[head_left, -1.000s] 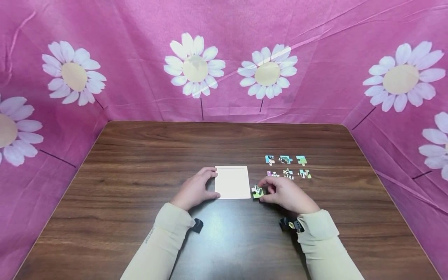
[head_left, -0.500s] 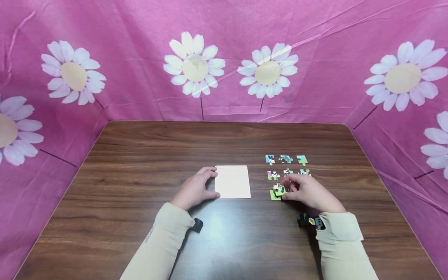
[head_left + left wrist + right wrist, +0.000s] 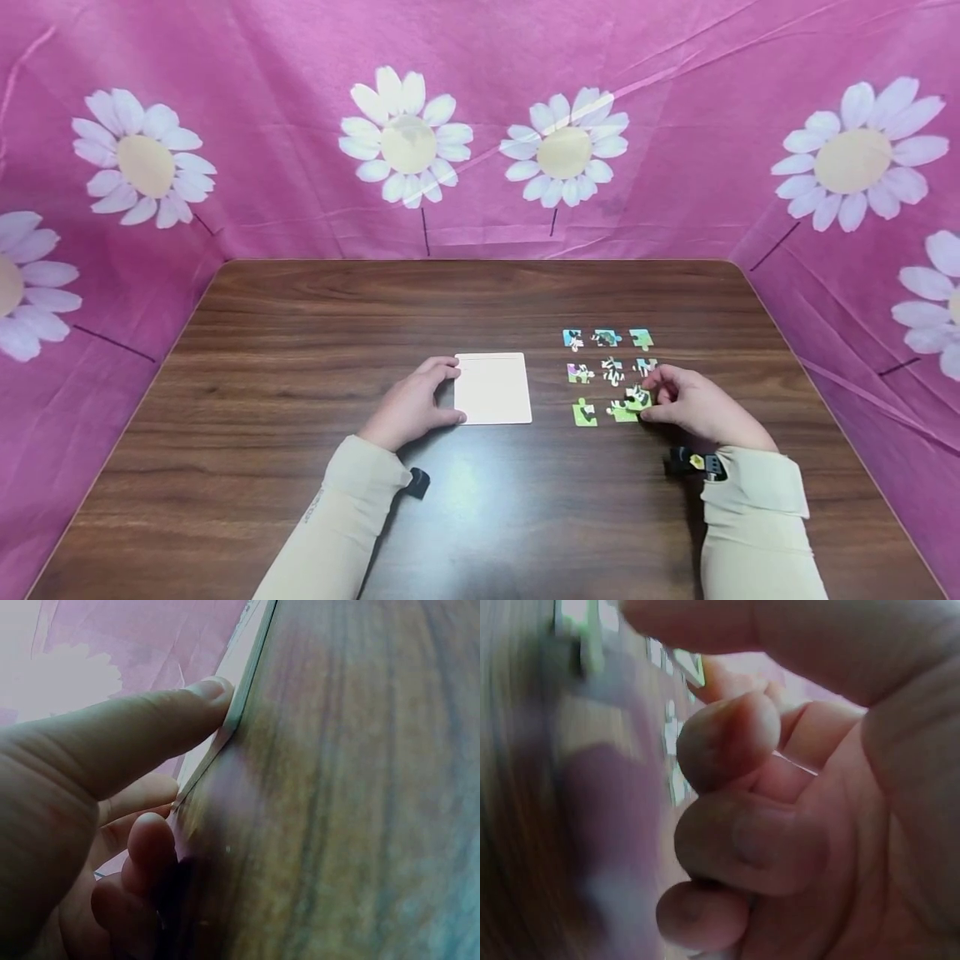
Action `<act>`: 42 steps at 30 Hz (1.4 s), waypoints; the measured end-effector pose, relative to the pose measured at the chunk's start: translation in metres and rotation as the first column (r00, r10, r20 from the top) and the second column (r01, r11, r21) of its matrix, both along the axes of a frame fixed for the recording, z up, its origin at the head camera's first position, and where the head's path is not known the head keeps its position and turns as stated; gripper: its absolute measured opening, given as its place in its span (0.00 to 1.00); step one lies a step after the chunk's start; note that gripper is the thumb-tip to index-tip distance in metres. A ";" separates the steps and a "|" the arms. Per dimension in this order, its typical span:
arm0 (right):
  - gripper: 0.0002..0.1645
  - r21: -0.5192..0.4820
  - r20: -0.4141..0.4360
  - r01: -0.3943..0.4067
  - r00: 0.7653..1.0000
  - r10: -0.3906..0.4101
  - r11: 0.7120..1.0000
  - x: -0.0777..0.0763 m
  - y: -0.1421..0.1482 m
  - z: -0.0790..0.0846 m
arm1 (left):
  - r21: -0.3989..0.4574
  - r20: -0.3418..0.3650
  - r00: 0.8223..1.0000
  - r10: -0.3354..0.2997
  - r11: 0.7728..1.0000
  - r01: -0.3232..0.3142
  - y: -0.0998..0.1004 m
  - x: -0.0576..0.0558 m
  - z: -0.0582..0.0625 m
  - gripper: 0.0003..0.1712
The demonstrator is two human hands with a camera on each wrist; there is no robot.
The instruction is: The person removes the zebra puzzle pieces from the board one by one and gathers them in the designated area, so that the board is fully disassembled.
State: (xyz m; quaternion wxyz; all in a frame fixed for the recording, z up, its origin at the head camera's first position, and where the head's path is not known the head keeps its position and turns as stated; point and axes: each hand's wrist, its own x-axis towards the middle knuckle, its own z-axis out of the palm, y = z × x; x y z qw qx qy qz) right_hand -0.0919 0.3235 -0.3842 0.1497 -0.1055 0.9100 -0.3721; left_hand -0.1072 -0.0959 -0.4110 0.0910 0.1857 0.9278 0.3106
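Note:
My left hand (image 3: pixel 411 404) rests at the left edge of a white square board (image 3: pixel 492 388), thumb at the near corner and fingertips at the far one. In the left wrist view the straight thumb (image 3: pixel 161 724) lies along the board's edge. Between thumb and fingers, my right hand (image 3: pixel 701 408) pinches a green jigsaw piece with black-and-white print (image 3: pixel 638 397). It overlaps another green piece (image 3: pixel 621 412) in the head view. A further green piece (image 3: pixel 584 413) lies to the left. The right wrist view is blurred around the fingers (image 3: pixel 731 739).
Two rows of printed jigsaw pieces lie farther back, including a middle one (image 3: pixel 612 372) and a green corner one (image 3: pixel 641 338). The wooden table (image 3: pixel 337 317) meets a pink flowered cloth (image 3: pixel 480 225) at its back and sides.
My right hand has carried the pinched piece rightwards, away from the white board and along the near row. More of the near row shows now. The left hand has stayed at the board.

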 end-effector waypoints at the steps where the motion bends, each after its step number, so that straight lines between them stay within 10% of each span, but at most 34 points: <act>1: 0.19 -0.003 0.004 0.007 1.000 -0.007 1.000 0.000 0.003 0.000 | -0.002 0.000 1.000 0.000 1.000 0.000 -0.001 0.000 0.000 0.37; 33: 0.23 -0.036 0.116 0.047 0.992 -0.043 0.998 0.004 0.030 -0.013 | 0.008 -0.007 1.000 0.008 1.000 -0.008 -0.003 0.003 -0.003 0.36; 42: 0.19 0.123 0.047 0.150 0.987 -0.156 0.981 -0.001 0.035 -0.006 | 0.004 -0.010 1.000 0.023 1.000 -0.023 -0.001 0.002 -0.006 0.36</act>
